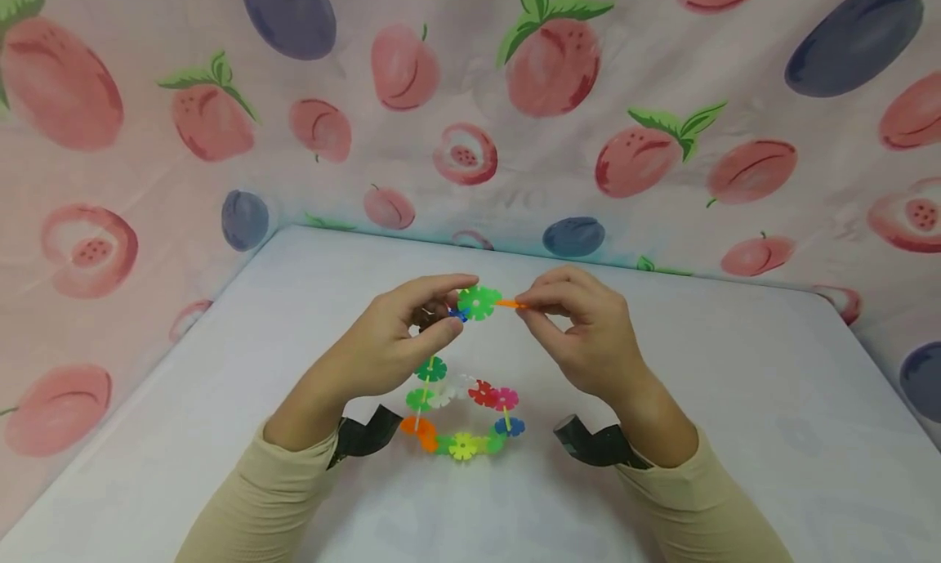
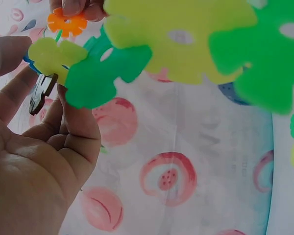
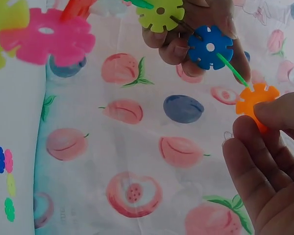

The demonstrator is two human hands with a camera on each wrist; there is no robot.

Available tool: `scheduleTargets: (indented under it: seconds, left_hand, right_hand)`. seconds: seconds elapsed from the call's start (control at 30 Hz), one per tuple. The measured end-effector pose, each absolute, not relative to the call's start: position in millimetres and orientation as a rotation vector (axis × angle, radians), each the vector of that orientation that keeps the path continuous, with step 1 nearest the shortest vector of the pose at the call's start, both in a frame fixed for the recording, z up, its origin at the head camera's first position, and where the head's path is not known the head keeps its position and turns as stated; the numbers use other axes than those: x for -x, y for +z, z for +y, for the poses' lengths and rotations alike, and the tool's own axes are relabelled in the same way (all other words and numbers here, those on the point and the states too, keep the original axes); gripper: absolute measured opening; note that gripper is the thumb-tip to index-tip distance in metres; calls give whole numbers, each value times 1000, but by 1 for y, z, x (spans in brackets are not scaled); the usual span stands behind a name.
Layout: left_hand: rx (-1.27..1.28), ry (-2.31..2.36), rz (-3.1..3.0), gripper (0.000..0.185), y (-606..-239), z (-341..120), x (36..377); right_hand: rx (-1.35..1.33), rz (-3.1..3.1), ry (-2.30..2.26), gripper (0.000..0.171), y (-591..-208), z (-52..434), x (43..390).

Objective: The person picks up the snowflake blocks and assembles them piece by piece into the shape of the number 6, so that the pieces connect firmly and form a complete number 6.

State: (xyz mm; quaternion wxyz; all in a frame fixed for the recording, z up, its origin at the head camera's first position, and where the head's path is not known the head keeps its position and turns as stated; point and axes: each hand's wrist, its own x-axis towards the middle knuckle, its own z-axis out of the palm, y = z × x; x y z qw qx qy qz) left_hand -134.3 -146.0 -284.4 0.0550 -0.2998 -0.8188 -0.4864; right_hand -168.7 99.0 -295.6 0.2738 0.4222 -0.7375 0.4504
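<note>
My left hand (image 1: 397, 334) holds the upper end of a chain of plastic snowflake discs, its thumb and fingers around a blue disc (image 3: 201, 54) and a brown disc (image 2: 41, 95). From it the chain hangs down over the table and curves through green, orange, yellow, blue, pink, red and white discs. Beyond the blue disc, a light green disc (image 1: 481, 310) is at the chain's end. My right hand (image 1: 588, 326) pinches an orange disc (image 3: 247, 100) between thumb and fingers, its edge against the light green disc. Whether their slots interlock, I cannot tell.
A white table (image 1: 735, 399) lies below both hands, with a fruit-print cloth (image 1: 529, 154) standing behind it. Black curved pieces (image 1: 371, 432) stick out from both sleeves. Several small flat discs (image 3: 9, 209) show on the white surface in the wrist views.
</note>
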Motion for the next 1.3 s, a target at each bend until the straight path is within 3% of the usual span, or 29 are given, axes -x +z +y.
scheduleTargets:
  seconds: [0.6, 0.83, 1.1, 1.3]
  left_hand:
    - [919, -1462, -2502, 43, -286, -145, 134]
    - [940, -1435, -2504, 44, -287, -145, 135]
    - [1021, -1425, -2459, 42, -289, -143, 134]
    - [984, -1454, -2474, 42, -287, -140, 130]
  right_hand:
    - [-1144, -1940, 1270, 23, -299, 99, 171]
    - [-1214, -1960, 1374, 30, -298, 104, 172]
    - [-1302, -1948, 1681, 13, -298, 109, 172]
    - [-1286, -1864, 2076, 19, -297, 105, 171]
